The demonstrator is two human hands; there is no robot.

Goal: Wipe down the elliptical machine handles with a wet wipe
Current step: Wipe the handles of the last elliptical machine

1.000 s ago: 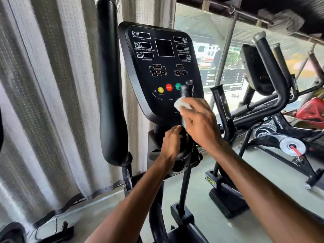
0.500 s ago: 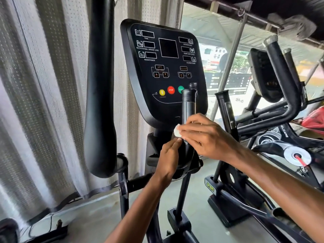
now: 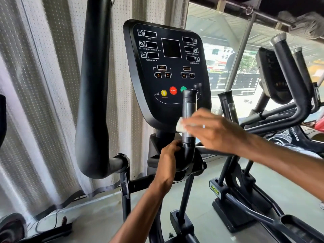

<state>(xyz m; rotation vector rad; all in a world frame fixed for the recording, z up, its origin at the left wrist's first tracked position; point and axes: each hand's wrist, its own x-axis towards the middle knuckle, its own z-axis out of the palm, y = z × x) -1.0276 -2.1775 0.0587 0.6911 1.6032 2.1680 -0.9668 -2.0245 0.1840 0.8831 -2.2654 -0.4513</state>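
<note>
A short black upright handle (image 3: pixel 189 106) with a silver sensor strip stands in front of the elliptical's console (image 3: pixel 168 71). My right hand (image 3: pixel 213 132) presses a white wet wipe (image 3: pixel 180 126) against the handle's lower part; the hand is blurred and its fingers look fairly straight. My left hand (image 3: pixel 168 160) grips the curved base of the same handle just below. A thick black swing handle (image 3: pixel 94 85) rises at the left, apart from both hands.
A second short handle (image 3: pixel 228 106) stands just right of the wiped one. Another elliptical (image 3: pixel 289 81) fills the right side. Grey dotted curtains (image 3: pixel 43 85) hang at the left, a window behind. The machine's frame and pedal arms cross the grey floor (image 3: pixel 201 216) below.
My right hand with the wipe slid down the handle from near its top to the lower part, then stayed there. My left hand kept its grip on the base.
</note>
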